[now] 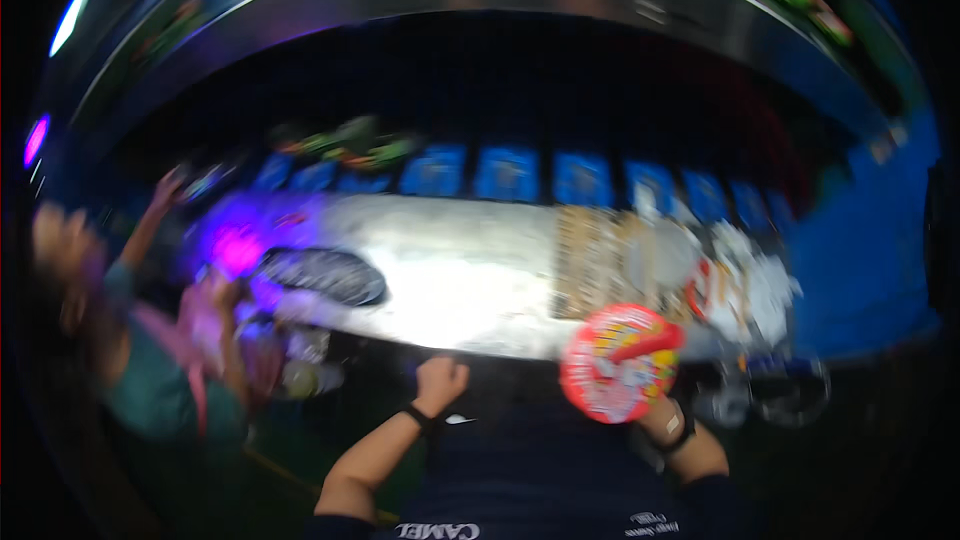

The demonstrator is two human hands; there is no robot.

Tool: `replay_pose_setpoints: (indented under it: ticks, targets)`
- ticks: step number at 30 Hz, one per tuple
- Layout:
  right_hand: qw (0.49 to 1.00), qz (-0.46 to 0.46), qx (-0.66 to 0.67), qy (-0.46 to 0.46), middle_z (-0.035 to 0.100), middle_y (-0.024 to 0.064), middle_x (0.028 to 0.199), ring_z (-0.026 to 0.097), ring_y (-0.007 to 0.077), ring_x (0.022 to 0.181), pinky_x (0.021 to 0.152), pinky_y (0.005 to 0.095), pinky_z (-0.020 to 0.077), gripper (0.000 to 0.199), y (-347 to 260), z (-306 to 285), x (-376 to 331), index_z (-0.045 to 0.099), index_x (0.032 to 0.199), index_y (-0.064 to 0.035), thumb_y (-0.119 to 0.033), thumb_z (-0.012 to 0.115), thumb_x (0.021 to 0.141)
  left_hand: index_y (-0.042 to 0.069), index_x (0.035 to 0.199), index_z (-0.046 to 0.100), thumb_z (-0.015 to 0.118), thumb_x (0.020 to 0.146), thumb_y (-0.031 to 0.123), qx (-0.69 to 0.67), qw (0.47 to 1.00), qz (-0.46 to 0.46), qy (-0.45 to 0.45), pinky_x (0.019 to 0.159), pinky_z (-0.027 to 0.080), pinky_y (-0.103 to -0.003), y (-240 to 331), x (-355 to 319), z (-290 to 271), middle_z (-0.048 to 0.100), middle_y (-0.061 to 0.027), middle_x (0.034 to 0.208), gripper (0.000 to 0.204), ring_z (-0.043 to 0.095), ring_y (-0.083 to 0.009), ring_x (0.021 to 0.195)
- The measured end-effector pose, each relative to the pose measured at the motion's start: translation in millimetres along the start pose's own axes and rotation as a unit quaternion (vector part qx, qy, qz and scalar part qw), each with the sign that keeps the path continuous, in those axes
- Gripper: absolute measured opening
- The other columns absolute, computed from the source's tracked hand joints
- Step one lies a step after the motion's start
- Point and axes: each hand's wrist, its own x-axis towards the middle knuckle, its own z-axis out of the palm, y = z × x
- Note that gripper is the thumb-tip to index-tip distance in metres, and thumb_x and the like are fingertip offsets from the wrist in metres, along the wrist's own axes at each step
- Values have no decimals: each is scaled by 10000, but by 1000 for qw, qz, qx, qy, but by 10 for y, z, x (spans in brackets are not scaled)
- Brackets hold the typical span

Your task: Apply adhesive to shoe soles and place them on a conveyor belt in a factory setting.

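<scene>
Though blurred throughout, can make out a bright tabletop point(470, 275), with a person in green point(160, 390) at its left. See a row of blue bins point(508, 175) along the far edge and, at left, a dark oval tray point(320, 276), with contents unclear. Find a brown mat point(580, 265) and white plastic bags point(765, 300) rightward. Hold a red printed disc point(610, 380) in the right hand point(658, 418), hiding part of the near edge, well right of the left hand point(437, 385), curled fist-like.

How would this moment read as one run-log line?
left hand: curled, near table | right hand: holding red disc | on table: dark oval item | picture: blurred
</scene>
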Motion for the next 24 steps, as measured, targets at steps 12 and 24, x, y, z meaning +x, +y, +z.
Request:
replay_pose_setpoints:
  ticks: [12,24]
  targets:
    - [916,-93,-255,296,541,142,1010,529,238,901,855,368,400,504,766,211,319,480,1082,25,-173,700,674,5,886,551,489,717,159,-125,992,30,8,644,455,-401,59,-12,19,574,-153,802,238,565,-314,745]
    - [951,92,23,295,538,151,957,529,250,832,898,418,380,394,696,470,583,466,1079,48,-181,557,773,-6,884,543,482,744,164,-167,984,51,28,620,462,-383,-84,39,120,576,-139,784,229,568,-297,735]
